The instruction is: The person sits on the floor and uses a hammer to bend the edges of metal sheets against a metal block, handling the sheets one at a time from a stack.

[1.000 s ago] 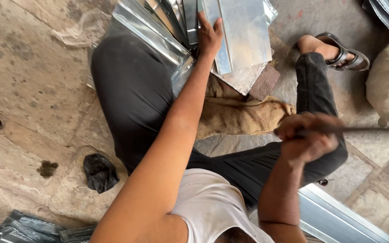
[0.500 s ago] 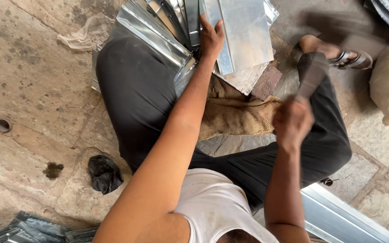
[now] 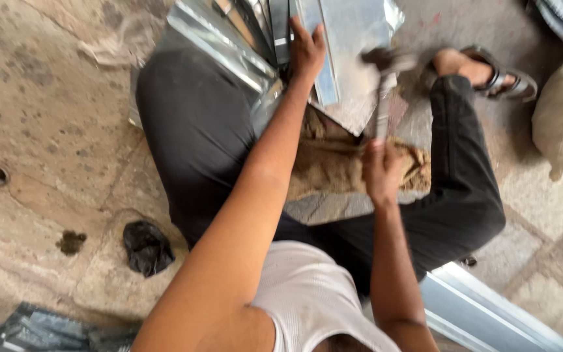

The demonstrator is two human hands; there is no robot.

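While gripped, hammer [image 3: 383,85] above right hand [image 3: 380,171], over sheet metal [image 3: 353,39].

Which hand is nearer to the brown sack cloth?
Right. The right hand grips a hammer and lies directly over the sack cloth. The left hand presses on the metal sheet, farther up from it.

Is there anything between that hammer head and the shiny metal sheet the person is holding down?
Nothing visible. The hammer in the right hand is blurred, its head over the metal sheet, with no object between them. The left hand presses the sheet off to the side, apart from the hammer head.
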